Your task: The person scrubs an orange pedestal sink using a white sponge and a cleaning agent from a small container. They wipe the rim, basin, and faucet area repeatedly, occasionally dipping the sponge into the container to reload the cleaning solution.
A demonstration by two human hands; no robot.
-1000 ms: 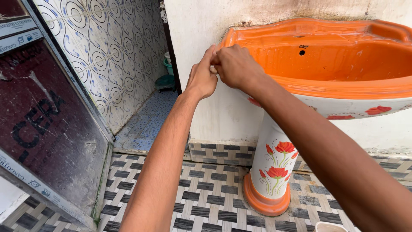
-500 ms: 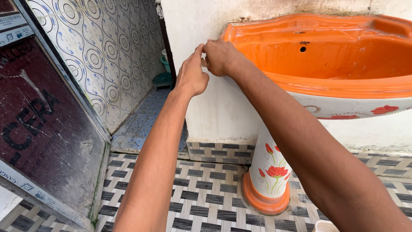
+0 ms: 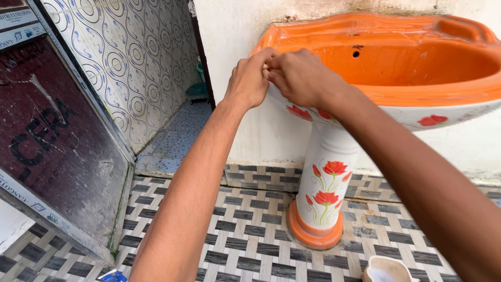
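An orange wash basin [image 3: 417, 96] is fixed to a white wall, on a white pedestal [image 3: 326, 180] painted with red flowers. My left hand [image 3: 249, 81] and my right hand [image 3: 302, 78] meet at the basin's left front rim. Their fingertips are pinched together and touch each other right against the rim. Anything held between the fingertips is hidden. Both forearms reach up from the bottom of the view.
A dark brown door panel [image 3: 57, 141] leans open at the left, beside a patterned tiled wall [image 3: 141, 62]. A green tub [image 3: 198, 90] sits in the room behind. The floor has grey woven-pattern tiles [image 3: 250, 235]. A small white container [image 3: 385, 270] stands at the bottom edge.
Both hands have moved right and slightly down along the basin's left rim, from its back corner to the front edge. The camera has shifted too.
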